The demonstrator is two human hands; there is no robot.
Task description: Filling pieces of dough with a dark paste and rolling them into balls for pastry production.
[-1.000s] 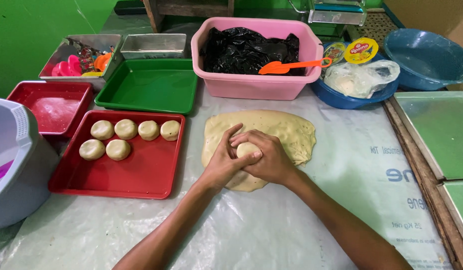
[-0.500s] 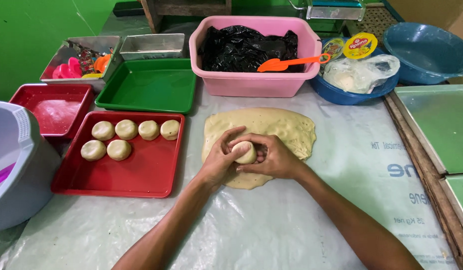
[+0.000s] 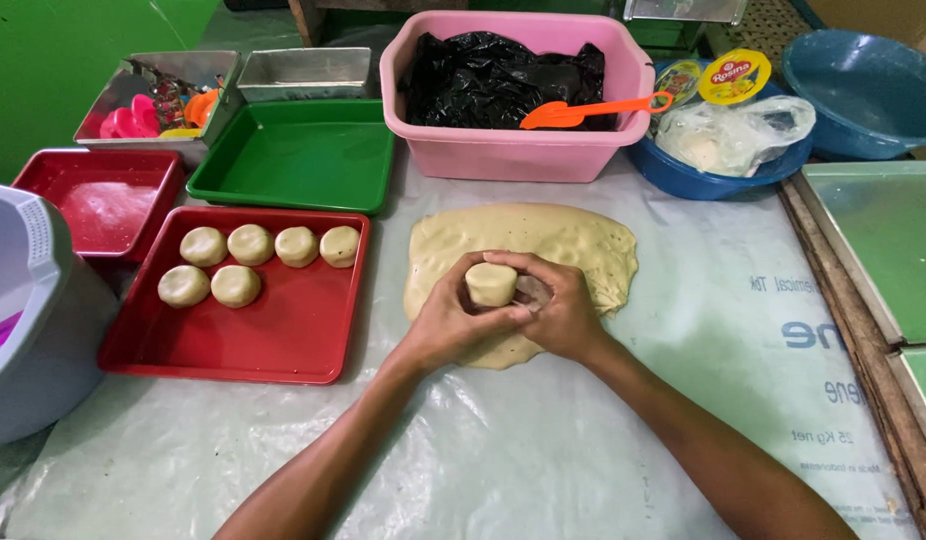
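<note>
Both hands meet at the middle of the frame, the left hand (image 3: 445, 322) and right hand (image 3: 561, 312) cupped together around a small puck of dough (image 3: 491, 284) held just above the flattened dough sheet (image 3: 528, 240) on the bench. It looks soft, light and easily dented — best cradled by its rim with fingertips, not squeezed. Six finished pieces sit on the red tray (image 3: 273, 335) at left.

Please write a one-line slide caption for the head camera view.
Left hand and right hand cup a pale round dough piece above a flattened dough sheet, beside a red tray.
</note>
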